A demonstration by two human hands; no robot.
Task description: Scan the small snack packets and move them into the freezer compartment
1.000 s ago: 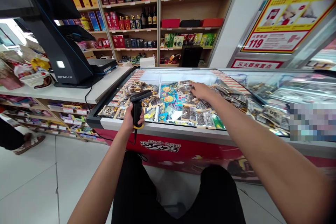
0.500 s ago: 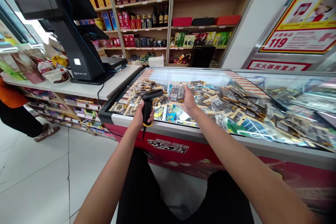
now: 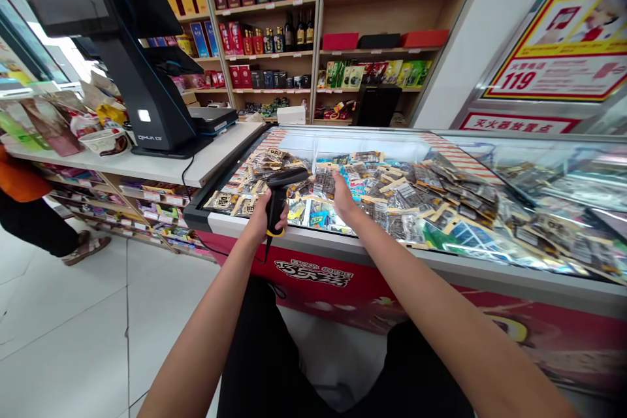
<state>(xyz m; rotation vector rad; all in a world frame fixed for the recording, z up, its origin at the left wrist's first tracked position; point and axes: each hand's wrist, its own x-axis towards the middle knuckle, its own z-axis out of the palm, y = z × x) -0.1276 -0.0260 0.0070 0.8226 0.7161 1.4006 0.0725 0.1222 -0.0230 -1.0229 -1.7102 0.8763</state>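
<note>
My left hand (image 3: 269, 212) is wrapped round the handle of a black barcode scanner (image 3: 281, 179), its head pointing right. The scanner hovers over the near left part of a glass-topped chest freezer (image 3: 382, 240). To the right, my right hand (image 3: 345, 199) grips a small clear snack packet (image 3: 323, 181) at its right edge, in front of the scanner's head. My right fingers are mostly hidden behind the packet. Many similar snack packets (image 3: 406, 192) with tan tops lie spread over the glass around both hands.
A counter (image 3: 225, 144) at left bears a black checkout terminal (image 3: 157, 91) and a white bowl (image 3: 105, 142). Shelves of boxes and bottles (image 3: 298, 29) stand behind. A person in black trousers (image 3: 36, 225) is at far left. The scanner's cable hangs by the freezer's front.
My right hand has drawn the packet slightly left and nearer to the scanner, turning it more upright. The left hand with the scanner has barely moved.
</note>
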